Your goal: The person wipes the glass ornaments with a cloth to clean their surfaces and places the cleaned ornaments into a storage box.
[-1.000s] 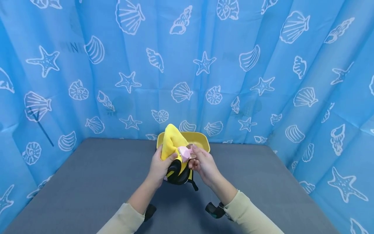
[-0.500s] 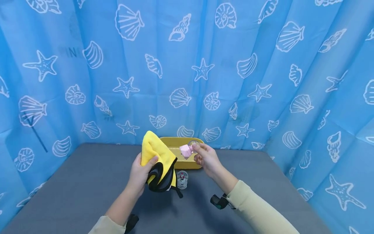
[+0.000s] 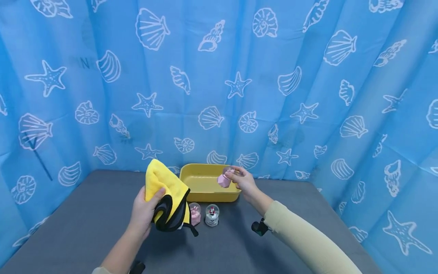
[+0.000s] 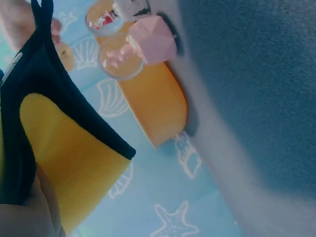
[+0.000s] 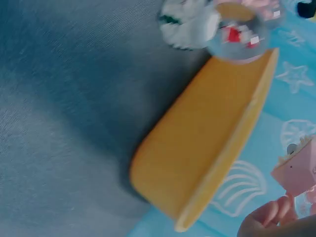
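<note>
In the head view my left hand (image 3: 141, 215) grips a folded yellow cloth (image 3: 169, 184) with black edging, held up left of the tray. My right hand (image 3: 247, 185) pinches a small snow globe with a faceted pink base (image 3: 224, 181) over the right part of a yellow tray (image 3: 212, 197). That globe is tipped, its base pointing down and left. On the table before the tray stand a second pink snow globe (image 3: 195, 215), partly behind the cloth, and a white snow globe (image 3: 212, 216) with a red and white figure inside.
A grey cloth-covered table (image 3: 280, 228) lies under everything. Behind it hangs a blue curtain (image 3: 191, 95) with white shell and starfish prints. A black wrist mount (image 3: 260, 227) shows below the right sleeve.
My hands have drawn apart: the left carries the cloth leftward and down, while the right keeps the pink snow globe near the tray. The two standing globes have come into sight.
</note>
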A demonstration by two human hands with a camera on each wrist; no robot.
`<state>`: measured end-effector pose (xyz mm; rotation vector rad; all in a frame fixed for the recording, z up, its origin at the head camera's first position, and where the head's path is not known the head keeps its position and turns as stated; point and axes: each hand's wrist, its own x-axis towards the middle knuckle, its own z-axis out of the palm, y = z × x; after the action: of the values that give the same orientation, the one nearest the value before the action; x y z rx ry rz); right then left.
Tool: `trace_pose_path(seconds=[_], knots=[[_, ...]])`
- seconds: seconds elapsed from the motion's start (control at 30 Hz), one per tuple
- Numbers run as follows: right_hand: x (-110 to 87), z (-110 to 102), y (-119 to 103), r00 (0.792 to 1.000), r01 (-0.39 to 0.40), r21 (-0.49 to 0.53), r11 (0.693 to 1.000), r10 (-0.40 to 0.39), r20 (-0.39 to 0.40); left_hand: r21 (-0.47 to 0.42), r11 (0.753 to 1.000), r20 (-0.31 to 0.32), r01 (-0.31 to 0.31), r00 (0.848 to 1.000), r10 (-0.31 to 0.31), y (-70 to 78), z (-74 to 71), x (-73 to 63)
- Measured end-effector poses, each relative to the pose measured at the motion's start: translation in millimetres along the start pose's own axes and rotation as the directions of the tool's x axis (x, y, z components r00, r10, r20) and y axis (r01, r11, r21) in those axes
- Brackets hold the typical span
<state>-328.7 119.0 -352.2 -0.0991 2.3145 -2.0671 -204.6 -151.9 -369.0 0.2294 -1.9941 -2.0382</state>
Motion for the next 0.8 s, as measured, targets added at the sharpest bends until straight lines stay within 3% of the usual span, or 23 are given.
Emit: trace_pose_path(seconds=[0.37,0.8], knots=[[42.0,6,27,0.998,-0.057,-0.026,0.998,0.057,-0.017,-0.031,1.0,-0.051,-0.004,0.999,0.002,-0.2,-13.7,-0.6],[65.5,15,43,0.974,-0.188,0.0,0.982,0.186,-0.129,-0.02,1.0,-0.036,-0.002,0.999,0.001,-2.1,-17.1,1.1]])
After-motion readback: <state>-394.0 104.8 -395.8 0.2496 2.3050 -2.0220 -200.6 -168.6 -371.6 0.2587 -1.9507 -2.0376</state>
